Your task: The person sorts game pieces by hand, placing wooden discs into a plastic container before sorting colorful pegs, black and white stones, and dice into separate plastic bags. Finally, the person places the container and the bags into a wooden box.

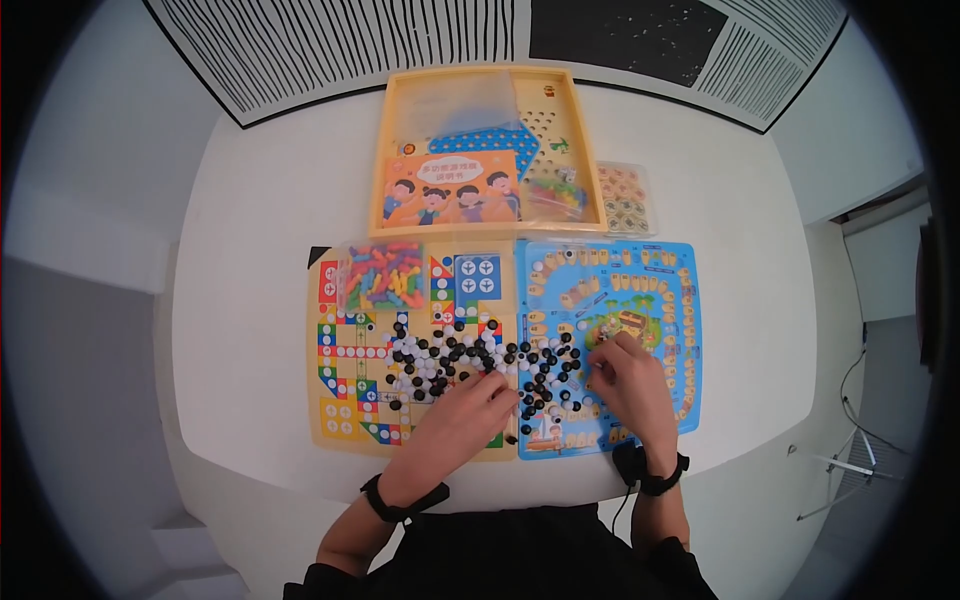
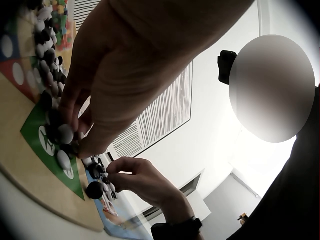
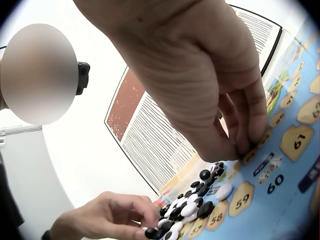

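Note:
Black and white go stones (image 1: 458,352) lie in a loose heap across two game boards. My left hand (image 1: 462,418) reaches down into the near side of the heap, fingers bent. In the left wrist view a white stone (image 2: 65,134) and dark ones lie right at its fingertips; the right wrist view shows a black stone (image 3: 151,233) by its thumb. My right hand (image 1: 635,385) is over the blue board (image 1: 655,420), right of the heap, thumb and fingertips drawn together close to the printed path. Whether a stone is between them, I cannot tell.
A ludo-style board (image 1: 330,415) lies left, with a clear box of colored pegs (image 1: 383,278) on it. Behind stands a yellow tray (image 1: 383,150) holding an orange booklet (image 1: 450,190) and bagged pieces (image 1: 558,198). A box of round wooden pieces (image 1: 627,198) sits beside it.

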